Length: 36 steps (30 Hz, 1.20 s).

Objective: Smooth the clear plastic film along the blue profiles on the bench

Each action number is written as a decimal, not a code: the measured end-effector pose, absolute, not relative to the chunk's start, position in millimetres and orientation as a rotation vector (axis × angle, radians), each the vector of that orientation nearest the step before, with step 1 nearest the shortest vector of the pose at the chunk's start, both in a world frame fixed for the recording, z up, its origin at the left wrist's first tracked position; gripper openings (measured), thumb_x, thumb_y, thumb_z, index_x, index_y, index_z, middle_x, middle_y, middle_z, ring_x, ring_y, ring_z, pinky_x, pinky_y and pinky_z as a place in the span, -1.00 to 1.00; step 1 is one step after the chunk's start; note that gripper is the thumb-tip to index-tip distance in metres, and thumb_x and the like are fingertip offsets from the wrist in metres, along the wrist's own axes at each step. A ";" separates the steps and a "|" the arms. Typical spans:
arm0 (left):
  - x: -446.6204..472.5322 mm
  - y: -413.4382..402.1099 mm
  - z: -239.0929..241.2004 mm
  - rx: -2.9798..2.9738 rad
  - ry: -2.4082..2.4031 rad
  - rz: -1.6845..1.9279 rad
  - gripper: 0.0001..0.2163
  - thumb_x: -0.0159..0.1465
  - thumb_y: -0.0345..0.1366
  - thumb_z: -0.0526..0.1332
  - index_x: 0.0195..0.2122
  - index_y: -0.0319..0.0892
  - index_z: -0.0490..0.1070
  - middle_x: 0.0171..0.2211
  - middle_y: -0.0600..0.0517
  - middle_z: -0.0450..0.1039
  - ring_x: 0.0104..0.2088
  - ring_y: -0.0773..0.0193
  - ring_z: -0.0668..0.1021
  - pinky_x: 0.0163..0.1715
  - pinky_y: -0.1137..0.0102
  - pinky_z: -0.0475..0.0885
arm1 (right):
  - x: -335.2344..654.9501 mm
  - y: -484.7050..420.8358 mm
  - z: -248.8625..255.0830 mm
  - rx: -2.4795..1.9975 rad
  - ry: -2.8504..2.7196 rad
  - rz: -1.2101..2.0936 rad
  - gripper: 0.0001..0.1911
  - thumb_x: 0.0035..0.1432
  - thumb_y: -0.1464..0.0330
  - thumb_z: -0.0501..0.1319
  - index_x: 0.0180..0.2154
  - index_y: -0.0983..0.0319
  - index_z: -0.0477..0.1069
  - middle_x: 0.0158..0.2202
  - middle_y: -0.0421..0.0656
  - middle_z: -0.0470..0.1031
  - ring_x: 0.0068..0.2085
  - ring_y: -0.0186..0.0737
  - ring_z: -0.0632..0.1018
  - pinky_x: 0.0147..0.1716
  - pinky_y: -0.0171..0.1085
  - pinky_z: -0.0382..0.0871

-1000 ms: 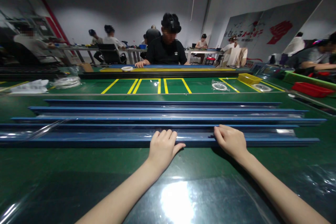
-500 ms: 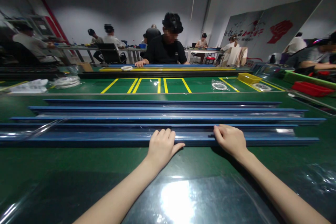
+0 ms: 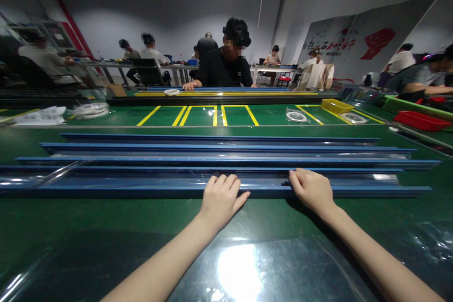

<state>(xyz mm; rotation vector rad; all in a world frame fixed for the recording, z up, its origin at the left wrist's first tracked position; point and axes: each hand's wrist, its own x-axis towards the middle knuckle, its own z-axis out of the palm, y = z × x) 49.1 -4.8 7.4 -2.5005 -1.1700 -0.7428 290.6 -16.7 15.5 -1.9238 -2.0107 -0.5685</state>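
Lengthwise in front of me lies a long blue channel profile (image 3: 134, 183), partly wrapped in clear film. My left hand (image 3: 221, 194) rests over its near wall, fingers curled into the channel and thumb out along the edge. To the right, my right hand (image 3: 311, 190) is closed in a fist above the same profile. A small dark tip (image 3: 285, 183) shows at its left side; I cannot make out what it belongs to. Behind this profile lie several more blue profiles (image 3: 226, 147), roughly parallel.
A clear plastic sheet (image 3: 290, 264) covers the green table's near side. Beyond the profiles are yellow tape lines, coiled white rings in bags (image 3: 296, 116), a yellow bin (image 3: 335, 106) and a red bin (image 3: 423, 121). A co-worker in black (image 3: 224, 68) sits opposite, behind further long profiles.
My left hand has shifted very slightly right, its fingers spread a little more. The right hand and the blue profiles stay practically where they were.
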 end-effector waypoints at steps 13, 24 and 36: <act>50.5 -5.7 7.4 -2.473 -1.212 -0.744 -0.77 0.19 -0.13 0.05 -0.37 -0.19 0.35 -0.36 -0.01 0.43 -0.37 0.24 0.42 -0.39 0.33 0.17 | 290.4 -16.5 14.9 -1.908 -2.012 -0.578 -0.52 0.16 0.27 -0.13 -0.69 0.24 0.32 -0.63 -0.18 0.39 -0.55 -0.35 0.39 -0.59 -0.36 -0.02; 50.4 -5.5 8.8 -2.460 -1.207 -0.684 -0.74 0.20 -0.13 0.02 -0.47 -0.19 0.33 -0.48 0.02 0.39 -0.42 0.25 0.39 -0.42 0.33 0.14 | 290.1 -16.3 15.9 -1.921 -2.003 -0.549 -0.52 0.15 0.27 -0.13 -0.70 0.25 0.30 -0.63 -0.18 0.38 -0.56 -0.34 0.39 -0.59 -0.37 -0.03; 51.0 -4.8 8.9 -2.442 -1.187 -0.698 -0.73 0.20 -0.13 0.00 -0.48 -0.19 0.33 -0.51 0.03 0.36 -0.43 0.24 0.38 -0.43 0.33 0.13 | 288.4 -18.0 16.1 -1.997 -2.005 -0.511 -0.53 0.17 0.25 -0.14 -0.67 0.25 0.30 -0.59 -0.19 0.41 -0.51 -0.34 0.42 -0.58 -0.37 -0.03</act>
